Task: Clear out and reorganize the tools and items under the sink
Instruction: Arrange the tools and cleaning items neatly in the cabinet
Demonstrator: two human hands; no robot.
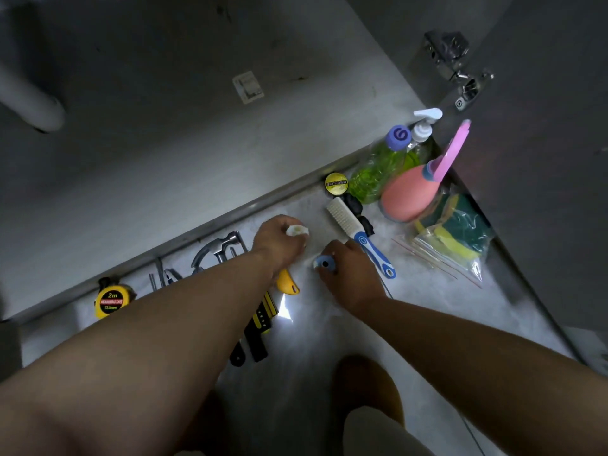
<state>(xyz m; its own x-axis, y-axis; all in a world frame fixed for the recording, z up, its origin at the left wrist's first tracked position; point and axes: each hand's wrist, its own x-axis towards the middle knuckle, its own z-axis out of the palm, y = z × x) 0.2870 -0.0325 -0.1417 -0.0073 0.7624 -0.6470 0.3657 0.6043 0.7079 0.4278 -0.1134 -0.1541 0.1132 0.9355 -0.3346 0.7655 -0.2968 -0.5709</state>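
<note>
1. Grey cabinet floor (427,307) under the sink, dimly lit, with a white pipe (29,97) up at the far left and a door hinge (457,67) at the far right.
2. Sorting looks well along. Left of the fingers, tools lie in a row along the back ledge: a tape measure (112,299), some thin metal tools (163,278) too dark to name, and a hammer (217,246). A yellow knife (289,284) and a black-and-yellow tool (260,327) lie under the left forearm.
3. Right of the fingers are the cleaning things: a scrub brush (358,232), a roll of tape (336,183) beyond it, a pink plunger (411,195) and the bottles.
4. The left hand (279,240) has its fingers curled round a small white thing (297,230), held just over the floor. The right hand (352,274) pinches a blue spool (325,263) close beside it.
5. What seems left: setting down these two small things, probably by the tape roll.
6. Containers:
   - A zip bag (460,255), right of the plunger, holds green and yellow sponges (460,225).
   - A purple-capped bottle (375,172) holds green liquid.
   - A pump bottle (422,130) behind it also shows green.
</note>
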